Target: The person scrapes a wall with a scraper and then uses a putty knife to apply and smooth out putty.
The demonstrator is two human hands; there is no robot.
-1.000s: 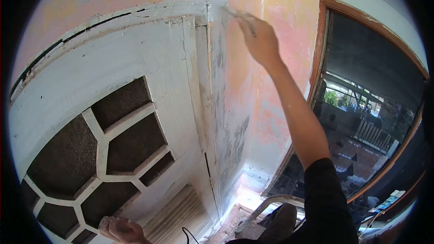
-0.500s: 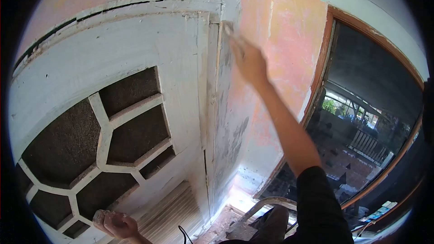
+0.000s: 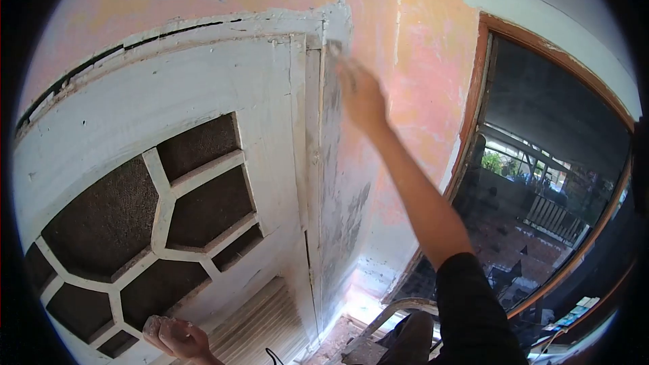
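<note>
White door [image 3: 203,88] with its honeycomb of dark panels fills the left, peach wall [image 3: 419,67] runs up beside it, brown-framed window [image 3: 541,182] sits off to the right. Right hand [image 3: 360,94] is up high at the door frame's top corner, closed around a thin tool [image 3: 334,47] whose tip touches the grey-smeared strip; it's blurred. Down at the bottom edge, left hand [image 3: 177,338] is curled shut, dusted white; whether it holds anything, can't tell.
</note>
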